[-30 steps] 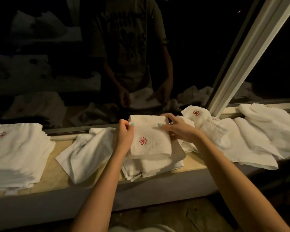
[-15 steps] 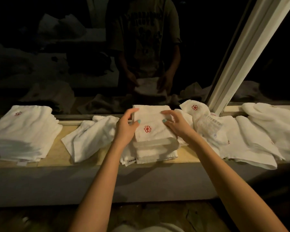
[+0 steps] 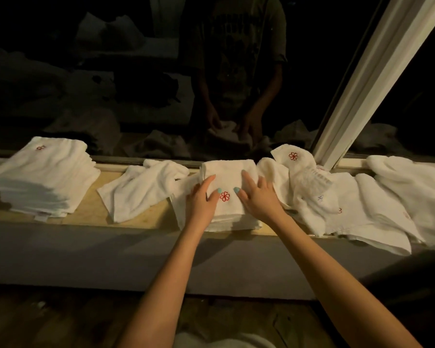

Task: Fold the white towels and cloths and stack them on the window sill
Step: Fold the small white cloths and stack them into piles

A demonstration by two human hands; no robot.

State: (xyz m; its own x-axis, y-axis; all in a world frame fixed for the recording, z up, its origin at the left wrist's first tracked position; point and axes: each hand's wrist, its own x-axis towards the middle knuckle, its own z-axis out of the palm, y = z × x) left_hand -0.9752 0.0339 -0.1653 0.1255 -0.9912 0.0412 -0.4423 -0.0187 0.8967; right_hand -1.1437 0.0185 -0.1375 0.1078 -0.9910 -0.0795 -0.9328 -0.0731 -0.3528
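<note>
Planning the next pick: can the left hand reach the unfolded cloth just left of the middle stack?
Probably yes: the unfolded cloth lies uncovered right beside the left hand, nothing between them.

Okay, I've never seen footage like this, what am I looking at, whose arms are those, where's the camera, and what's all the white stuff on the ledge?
No machine here: a person wears a camera on their head, looking forward and down, so the two arms are their own. The left hand and right hand lie flat on a folded towel with a red flower mark, topping a small pile; neither grips anything. It sits on the window sill. Further left is a neat stack of folded towels, then one loose cloth. Right is a heap of unfolded towels. The dim figure in the dark window glass is the person's reflection.
</note>
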